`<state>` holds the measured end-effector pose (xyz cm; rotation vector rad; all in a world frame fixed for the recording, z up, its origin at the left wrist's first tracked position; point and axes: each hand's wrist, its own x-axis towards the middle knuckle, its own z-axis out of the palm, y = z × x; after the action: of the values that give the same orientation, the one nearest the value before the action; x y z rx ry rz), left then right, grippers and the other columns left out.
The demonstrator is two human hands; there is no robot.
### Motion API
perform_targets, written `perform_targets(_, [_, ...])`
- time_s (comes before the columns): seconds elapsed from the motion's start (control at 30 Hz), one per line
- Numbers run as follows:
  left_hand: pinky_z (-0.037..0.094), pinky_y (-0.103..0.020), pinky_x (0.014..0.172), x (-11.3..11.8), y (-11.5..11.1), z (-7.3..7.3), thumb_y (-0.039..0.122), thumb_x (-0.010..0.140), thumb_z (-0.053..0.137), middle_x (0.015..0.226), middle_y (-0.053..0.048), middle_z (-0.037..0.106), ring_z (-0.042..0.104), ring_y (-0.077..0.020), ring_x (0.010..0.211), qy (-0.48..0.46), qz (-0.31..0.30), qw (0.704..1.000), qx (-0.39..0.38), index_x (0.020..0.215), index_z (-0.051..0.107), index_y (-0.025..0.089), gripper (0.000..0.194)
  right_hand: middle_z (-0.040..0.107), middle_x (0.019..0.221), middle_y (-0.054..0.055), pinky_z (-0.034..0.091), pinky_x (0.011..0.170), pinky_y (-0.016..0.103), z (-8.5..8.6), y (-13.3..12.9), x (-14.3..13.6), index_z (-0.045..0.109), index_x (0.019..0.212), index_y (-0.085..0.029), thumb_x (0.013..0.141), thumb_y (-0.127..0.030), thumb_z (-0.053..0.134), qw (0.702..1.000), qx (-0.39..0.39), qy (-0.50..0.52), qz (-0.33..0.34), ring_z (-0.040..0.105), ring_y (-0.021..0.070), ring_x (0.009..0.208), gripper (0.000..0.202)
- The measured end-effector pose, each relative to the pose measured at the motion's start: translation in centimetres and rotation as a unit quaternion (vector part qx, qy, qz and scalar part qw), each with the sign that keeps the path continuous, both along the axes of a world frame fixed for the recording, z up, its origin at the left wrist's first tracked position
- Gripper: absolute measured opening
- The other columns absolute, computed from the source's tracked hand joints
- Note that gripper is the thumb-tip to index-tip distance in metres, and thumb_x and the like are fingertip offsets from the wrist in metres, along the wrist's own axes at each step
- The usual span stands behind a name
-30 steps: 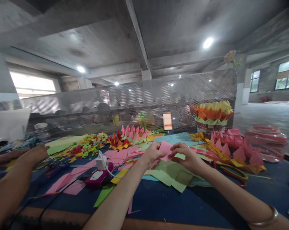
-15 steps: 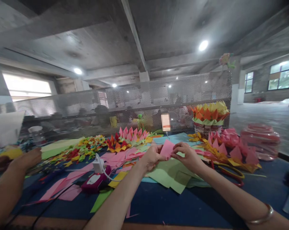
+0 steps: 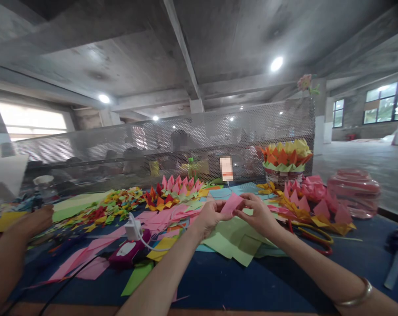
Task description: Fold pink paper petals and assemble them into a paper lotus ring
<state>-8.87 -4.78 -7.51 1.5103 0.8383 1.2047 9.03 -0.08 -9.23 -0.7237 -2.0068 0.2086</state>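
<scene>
A small piece of pink paper [image 3: 231, 206] is held up between my two hands, above the middle of the table. My left hand [image 3: 210, 218] grips its left side with the fingers behind it. At its lower right edge my right hand [image 3: 256, 213] pinches the paper between thumb and fingertips. Pale green paper sheets [image 3: 233, 241] lie in a loose stack beneath my hands. To the left are strips of pink paper [image 3: 157, 219]. Scissors with red and yellow handles [image 3: 314, 237] rest right of my right hand.
A purple power socket [image 3: 129, 252] with a white charger stands at left. Folded pink paper petals [image 3: 181, 184] sit behind, near a perforated metal screen [image 3: 202, 136]. A layered paper flower [image 3: 286, 156] and a pink clear jar [image 3: 353, 193] are at right. A co-worker's hand [image 3: 42, 219] reaches in from the left.
The pink paper has tilted and looks narrower, with my right fingers shifted slightly along it. The co-worker's yellow paper shows more at left. My view has turned slightly right.
</scene>
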Motion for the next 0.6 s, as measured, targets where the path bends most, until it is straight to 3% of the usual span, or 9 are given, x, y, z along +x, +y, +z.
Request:
perform_targets(0.13, [0.040, -0.022, 0.061, 0.26, -0.18, 0.01, 0.032, 0.051, 0.080, 0.077, -0.005, 0.066, 0.056, -0.0133, 0.066, 0.007, 0.048, 0.999, -0.004, 0.093, 0.070, 0.012, 0.048, 0.059, 0.094, 0.006, 0.041, 0.081, 0.036, 0.00, -0.18, -0.12, 0.064, 0.068, -0.020, 0.074, -0.029, 0.064, 1.000, -0.007, -0.005, 0.002, 0.054, 0.0218, 0.093, 0.011])
perform_targets(0.47, [0.040, -0.021, 0.058, 0.83, -0.81, 0.67, 0.032, 0.049, 0.081, 0.068, -0.001, 0.061, 0.051, -0.0102, 0.059, -0.004, 0.086, 0.996, 0.004, 0.084, 0.071, 0.012, 0.041, 0.057, 0.082, 0.003, 0.044, 0.071, 0.031, -0.01, -0.47, -0.36, 0.055, 0.075, -0.020, 0.074, -0.032, 0.063, 0.999, -0.026, 0.034, 0.007, 0.055, 0.0185, 0.080, 0.015])
perform_targets(0.6, [0.041, -0.022, 0.056, 0.75, -0.69, 0.54, 0.032, 0.049, 0.080, 0.066, -0.001, 0.061, 0.051, -0.0110, 0.055, -0.006, 0.071, 0.997, -0.014, 0.088, 0.069, 0.011, 0.046, 0.058, 0.091, 0.005, 0.046, 0.066, 0.029, -0.54, 0.06, -0.65, 0.044, 0.098, -0.020, 0.064, -0.036, 0.072, 0.987, -0.094, 0.125, 0.020, 0.058, 0.0177, 0.078, 0.047])
